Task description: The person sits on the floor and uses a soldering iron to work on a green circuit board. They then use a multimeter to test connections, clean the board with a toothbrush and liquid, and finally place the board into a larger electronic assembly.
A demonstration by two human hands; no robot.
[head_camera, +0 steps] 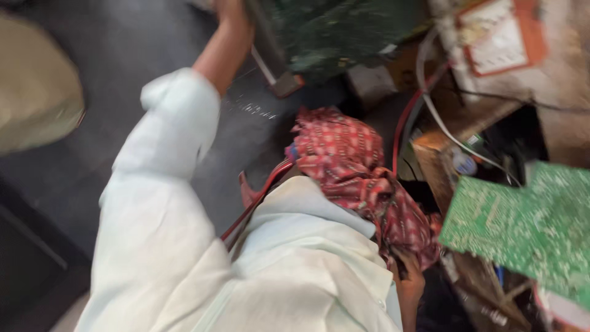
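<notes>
— Dark floor (pixel 123 49) on the left, a heap of scrap electronics on the right, all blurred. Whose hands are these?

— A co-worker's. The wearer's own hands are out of frame. The raised hand (pixel 228 7) is cut off by the top edge, so I cannot tell its grip; it meets the dark board (pixel 344 27) at the heap's top.

— And the other?

— A lower hand (pixel 410 286) sits under the red scarf (pixel 344 154), fingers hidden.

— Any advice for that lift?

— I'd hold the dark board by its edges and free it slowly: a white cable (pixel 430 104) and a red cable (pixel 258 200) run close by and could snag. The green board (pixel 522 227) juts out at right, near the camera; best kept clear of it.
</notes>
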